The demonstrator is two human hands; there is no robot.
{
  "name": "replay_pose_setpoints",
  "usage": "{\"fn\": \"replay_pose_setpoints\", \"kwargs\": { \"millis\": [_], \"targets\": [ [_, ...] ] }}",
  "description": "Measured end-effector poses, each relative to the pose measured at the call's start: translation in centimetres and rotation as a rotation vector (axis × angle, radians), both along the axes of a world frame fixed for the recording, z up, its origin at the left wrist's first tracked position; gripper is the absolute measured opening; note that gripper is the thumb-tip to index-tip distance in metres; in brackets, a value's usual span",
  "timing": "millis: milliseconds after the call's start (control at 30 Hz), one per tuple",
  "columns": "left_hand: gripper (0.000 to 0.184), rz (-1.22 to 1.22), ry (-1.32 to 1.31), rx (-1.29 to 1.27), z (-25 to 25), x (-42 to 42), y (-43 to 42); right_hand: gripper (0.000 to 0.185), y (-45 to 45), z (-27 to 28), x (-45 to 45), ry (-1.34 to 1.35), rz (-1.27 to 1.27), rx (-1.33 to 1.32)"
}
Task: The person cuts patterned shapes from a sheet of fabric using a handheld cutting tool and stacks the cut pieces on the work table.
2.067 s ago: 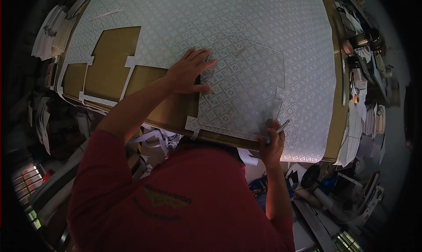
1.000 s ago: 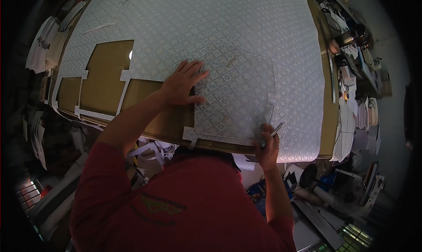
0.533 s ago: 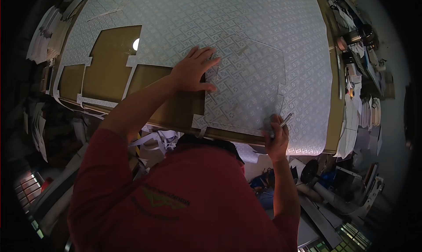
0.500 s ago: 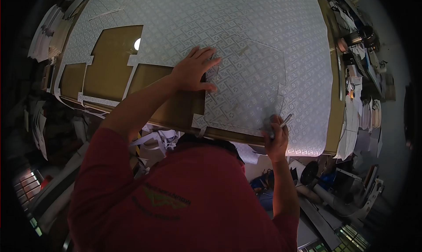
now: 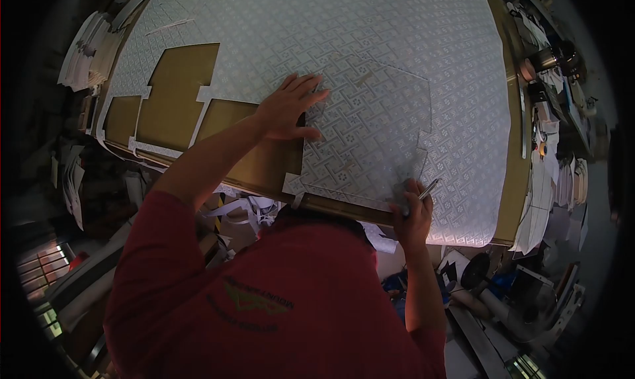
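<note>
My left hand (image 5: pixel 289 108) lies with its fingers spread on the pale patterned sheet (image 5: pixel 370 22), beside the right edge of a cut-out. My right hand (image 5: pixel 413 213) is closed around a slim silvery tool (image 5: pixel 428 189), near the sheet's front edge. A clear template (image 5: pixel 370 127) appears to lie flat on the sheet between my hands; its angled outline shows at the right. Something dark under my right fingers is too small to tell. Through the cut-outs at the left shows the brown table top (image 5: pixel 173 101).
Stacks of paper (image 5: pixel 86 51) stand beyond the table's left edge. A metal flask (image 5: pixel 542 60) and more papers (image 5: pixel 539 200) are at the right. White strips (image 5: pixel 241 213) hang below the front edge. A dark round fan-like object (image 5: pixel 475 270) stands at the lower right.
The view has shifted a little back and forth. Both hands keep nearly the same places on the sheet, and the silvery tool stays in my right hand.
</note>
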State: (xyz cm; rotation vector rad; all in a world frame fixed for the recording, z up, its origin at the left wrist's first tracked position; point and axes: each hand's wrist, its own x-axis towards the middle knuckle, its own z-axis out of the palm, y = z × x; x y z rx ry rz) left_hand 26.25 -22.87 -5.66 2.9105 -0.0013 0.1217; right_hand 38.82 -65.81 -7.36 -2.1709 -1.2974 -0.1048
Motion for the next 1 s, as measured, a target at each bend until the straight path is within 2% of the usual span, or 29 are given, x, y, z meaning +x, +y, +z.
{"fn": "replay_pose_setpoints", "kwargs": {
  "millis": [1000],
  "targets": [
    [0.103, 0.0, -0.08, -0.051, -1.0, -0.1, 0.2, 0.045, 0.2, 0.1, 0.2, 0.0, 0.011, -0.025]
  ]
}}
